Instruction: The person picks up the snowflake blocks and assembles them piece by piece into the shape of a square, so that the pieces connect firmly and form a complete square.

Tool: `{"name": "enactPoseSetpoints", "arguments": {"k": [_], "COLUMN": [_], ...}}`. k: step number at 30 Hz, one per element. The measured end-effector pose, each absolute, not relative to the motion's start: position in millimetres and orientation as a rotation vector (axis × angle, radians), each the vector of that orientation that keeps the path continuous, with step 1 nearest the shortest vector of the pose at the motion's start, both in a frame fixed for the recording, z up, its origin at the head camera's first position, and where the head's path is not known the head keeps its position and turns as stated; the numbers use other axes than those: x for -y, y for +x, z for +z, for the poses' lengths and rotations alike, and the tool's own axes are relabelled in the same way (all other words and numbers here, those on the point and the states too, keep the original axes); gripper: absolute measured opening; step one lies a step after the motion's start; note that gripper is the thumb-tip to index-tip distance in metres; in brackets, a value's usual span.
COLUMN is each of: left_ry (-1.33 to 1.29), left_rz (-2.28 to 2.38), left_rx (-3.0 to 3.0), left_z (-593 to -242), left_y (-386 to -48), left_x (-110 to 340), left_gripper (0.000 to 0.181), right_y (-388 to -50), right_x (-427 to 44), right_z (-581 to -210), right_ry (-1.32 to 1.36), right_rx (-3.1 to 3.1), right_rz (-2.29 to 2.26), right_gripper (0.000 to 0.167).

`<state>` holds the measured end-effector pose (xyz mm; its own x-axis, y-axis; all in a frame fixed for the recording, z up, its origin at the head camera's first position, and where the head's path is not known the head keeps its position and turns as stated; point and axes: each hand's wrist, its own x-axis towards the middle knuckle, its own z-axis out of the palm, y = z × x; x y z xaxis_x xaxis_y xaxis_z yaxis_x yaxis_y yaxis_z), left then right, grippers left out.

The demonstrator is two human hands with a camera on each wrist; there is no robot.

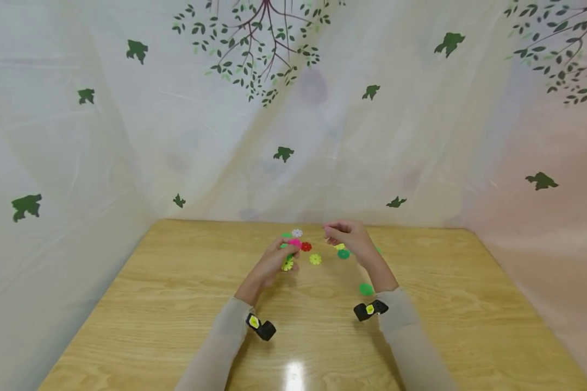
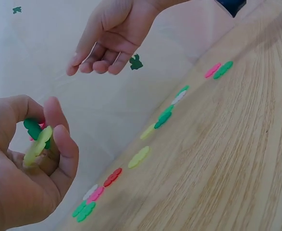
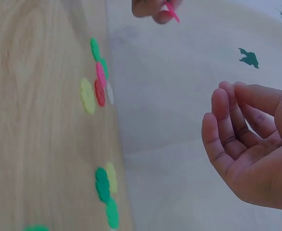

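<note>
My left hand pinches several small flower-shaped plastic pieces. In the left wrist view a yellow flower piece and a dark green flower piece show between its fingers, with a bit of a pink one behind. The right wrist view shows the pink piece edge-on at the left fingertips. Raised above the table, my right hand has its thumb and index fingertip together, the other fingers loosely bent. Whether something thin lies between those fingertips cannot be made out. Below the hands lies a red flower piece.
More flower pieces lie on the wooden table: a white one, a yellow one, a dark green one and a light green one near the right wrist. A printed curtain hangs behind the table's far edge.
</note>
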<state>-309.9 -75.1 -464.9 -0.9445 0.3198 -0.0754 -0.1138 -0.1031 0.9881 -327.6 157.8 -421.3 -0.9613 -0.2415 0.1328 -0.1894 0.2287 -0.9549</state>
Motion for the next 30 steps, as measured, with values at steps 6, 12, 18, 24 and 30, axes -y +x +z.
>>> {"name": "enactPoseSetpoints", "arguments": {"k": [6,12,18,24,30], "left_ry": [0.171,0.134,0.114,0.079,0.077], "left_rz": [2.214,2.249,2.263,2.267,2.265], "left_rx": [-1.898,-1.894,-1.881,-1.866,-1.861], "left_z": [-469,-469,-469,-469,-469], "left_y": [-309,-309,-310,-311,-311], "left_x": [78,81,82,82,82], "left_gripper": [0.012,0.006,0.004,0.003,0.003], "right_y": [-334,-342,-353,-362,-362], "right_x": [-172,-174,-164,-156,-148], "right_z": [-413,-415,-426,-441,-448], "right_ry": [-0.464,-0.603,-0.729,-0.81,-0.777], "right_rx": [-2.486,-2.53,-2.539,-2.548,-2.522], "right_rz": [-1.726,-1.507,-1.345,-1.207,-1.099], "right_gripper": [0.028,0.023,0.021,0.017,0.022]}}
